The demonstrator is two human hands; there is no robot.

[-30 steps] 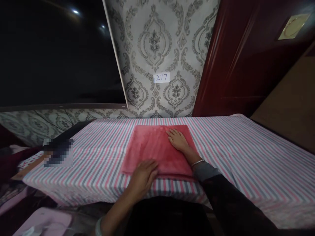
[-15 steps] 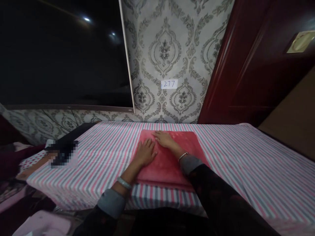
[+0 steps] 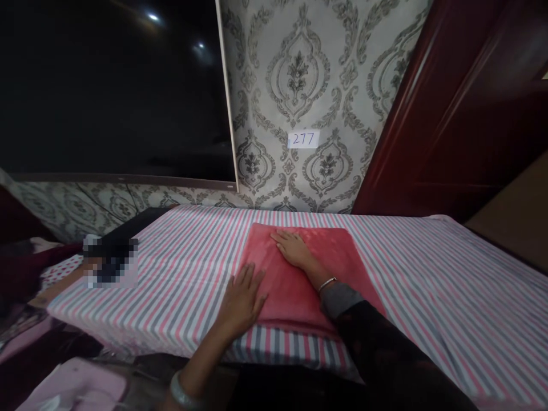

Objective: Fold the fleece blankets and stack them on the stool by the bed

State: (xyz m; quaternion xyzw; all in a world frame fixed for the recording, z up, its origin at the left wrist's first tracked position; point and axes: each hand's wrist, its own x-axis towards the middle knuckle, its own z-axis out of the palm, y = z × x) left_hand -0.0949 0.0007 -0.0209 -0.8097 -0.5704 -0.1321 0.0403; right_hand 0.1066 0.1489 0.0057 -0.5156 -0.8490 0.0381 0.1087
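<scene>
A folded red plush blanket lies flat on the striped cloth, its layered front edge close to the table's near side. My right hand rests palm down on the blanket's far left part, fingers stretched out toward the left. At the blanket's left edge is my left hand, open with fingers spread. Its fingertips reach the edge; whether the palm presses on the blanket or hovers over it I cannot tell. Neither hand grips anything.
Pink, white and grey striped cloth covers the table. A large dark television hangs at the back left. Behind stands patterned wallpaper with a paper marked 277. A dark red door is on the right, a pink seat at lower left.
My left hand has moved back toward me and slightly left, to the blanket's left edge. My right hand stays on the blanket's far part. The view has shifted slightly.
</scene>
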